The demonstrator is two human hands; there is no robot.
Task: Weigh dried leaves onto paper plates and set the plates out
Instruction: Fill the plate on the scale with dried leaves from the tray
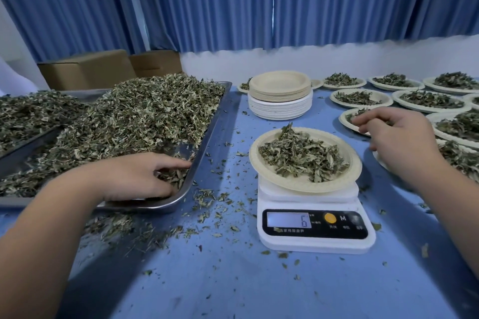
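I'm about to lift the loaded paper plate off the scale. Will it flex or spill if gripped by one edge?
Probably very light: the scale reads 6. The paper plate looks thin, so one-edge gripping may bend it. The loose leaves are heaped, so tilting would likely shed some.

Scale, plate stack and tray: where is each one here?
Scale point(287, 219): head view, on its display.
Plate stack point(280, 107): head view, on the stack's side.
Tray point(150, 206): head view, on its near rim.
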